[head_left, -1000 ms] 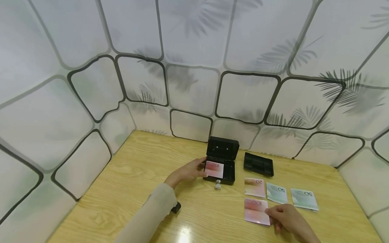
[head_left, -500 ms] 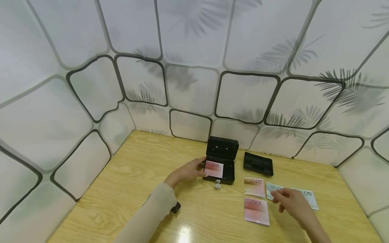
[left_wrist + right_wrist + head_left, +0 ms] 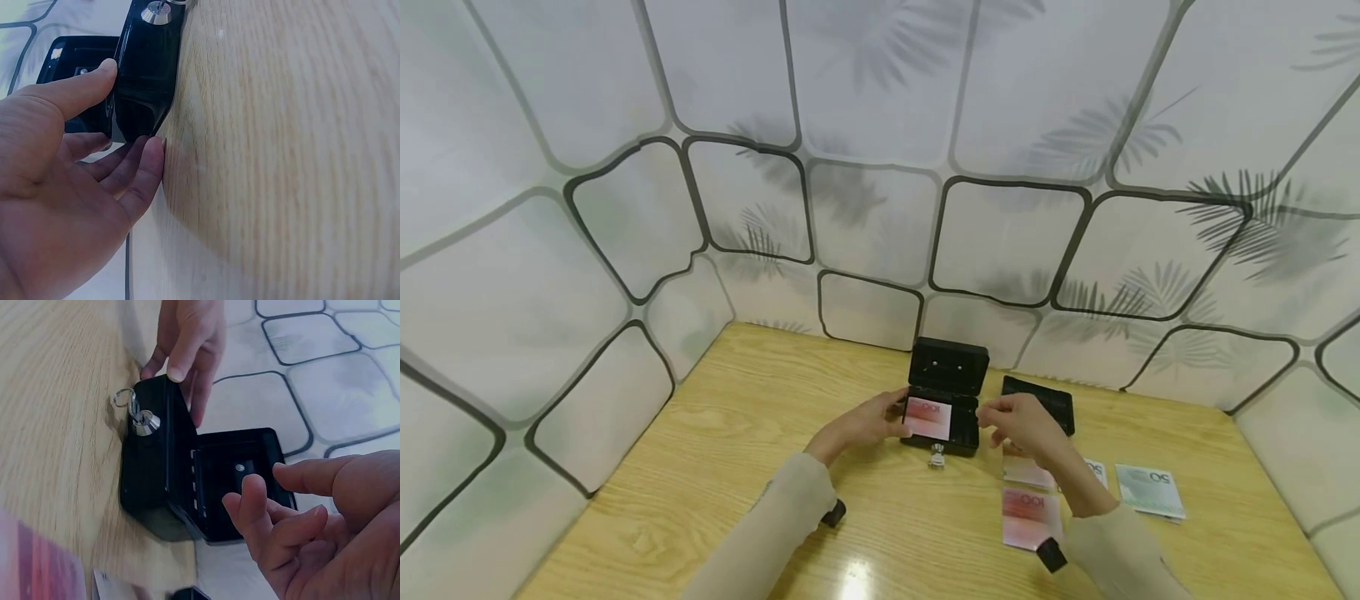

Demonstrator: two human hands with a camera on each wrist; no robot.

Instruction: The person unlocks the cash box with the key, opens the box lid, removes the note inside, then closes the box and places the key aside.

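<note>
A small black cash box [image 3: 968, 421] stands with its lid [image 3: 950, 365] raised, and a pinkish-red 100 note [image 3: 927, 418] lies in its left part. Keys on a ring [image 3: 132, 403] hang from the lock at its front. My left hand [image 3: 865, 421] grips the box's left end; in the left wrist view its thumb is on the rim, the fingers against the outer side. My right hand [image 3: 1026, 425] hovers just right of the box, fingers loosely bent, with nothing between thumb and fingertips in the right wrist view [image 3: 312, 531]. It partly covers the black tray [image 3: 1060, 404].
Banknotes lie on the wooden table [image 3: 760, 375] at right: a red 100 note [image 3: 1028, 512], a pinkish 20 note [image 3: 1028, 475] partly behind the right arm, a mostly hidden greenish note [image 3: 1098, 471], and a greenish 50 stack [image 3: 1150, 490]. A patterned curtain [image 3: 872, 221] encloses the table.
My right hand has left the red 100 note by the table's front, passed over the greenish notes, and moved left to the box. The left hand stays on the box.
</note>
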